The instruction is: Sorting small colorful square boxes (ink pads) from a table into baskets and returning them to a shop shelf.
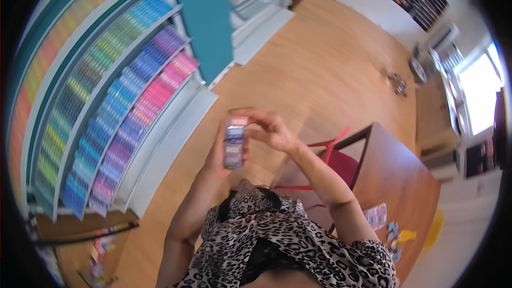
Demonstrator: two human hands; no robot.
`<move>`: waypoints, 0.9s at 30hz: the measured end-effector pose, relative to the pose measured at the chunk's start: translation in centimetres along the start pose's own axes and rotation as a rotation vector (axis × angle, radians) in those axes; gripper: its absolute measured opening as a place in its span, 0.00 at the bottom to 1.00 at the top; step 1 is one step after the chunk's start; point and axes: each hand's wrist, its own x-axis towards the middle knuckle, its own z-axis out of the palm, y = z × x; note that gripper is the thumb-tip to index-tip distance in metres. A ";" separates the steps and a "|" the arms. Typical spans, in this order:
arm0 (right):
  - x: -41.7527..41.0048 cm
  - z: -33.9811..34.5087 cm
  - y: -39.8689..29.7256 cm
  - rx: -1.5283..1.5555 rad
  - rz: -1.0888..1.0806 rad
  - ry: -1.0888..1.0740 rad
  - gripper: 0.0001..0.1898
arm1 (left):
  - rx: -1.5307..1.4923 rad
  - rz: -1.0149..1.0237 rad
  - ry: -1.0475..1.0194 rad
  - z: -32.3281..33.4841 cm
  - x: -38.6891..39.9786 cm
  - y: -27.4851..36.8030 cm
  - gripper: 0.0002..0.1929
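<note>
Out in front of my body, my left hand (218,152) holds a narrow, see-through compartment case (234,144) upright, its small sections filled with pink, bluish, purple and grey items too blurred to identify. My right hand (268,128) is at the upper right side of the case, thumb and fingers curved around its top end; whether the fingertips press on it is unclear. On the left stand curved shelves (116,62) packed with rows of small items sorted by colour, from orange and green to blue and pink.
A wooden table (392,168) at my right carries a clear compartment box (376,216), a yellow object (407,235) and several small items. A red chair (342,164) stands by it. A teal panel (204,16) ends the shelving. A brown object (398,84) lies on the wooden floor (320,56).
</note>
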 end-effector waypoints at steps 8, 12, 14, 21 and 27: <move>-5.7 -0.1 4.1 0.112 0.045 0.241 0.20 | 0.103 -0.091 -0.050 0.1 1.4 -3.4 0.26; -11.9 -0.1 2.6 -0.134 0.027 0.527 0.17 | 0.187 -0.314 -0.059 2.7 3.1 -7.0 0.25; -14.4 0.8 3.0 -0.167 -0.006 0.707 0.17 | 0.197 -0.440 -0.138 2.6 4.2 -8.7 0.25; -24.0 5.5 1.5 0.090 0.201 1.159 0.16 | 0.207 -0.895 -0.452 5.4 4.1 -15.6 0.28; -29.7 11.2 -1.1 -0.302 0.408 1.463 0.15 | 0.182 -1.145 -0.576 5.0 1.7 -21.1 0.31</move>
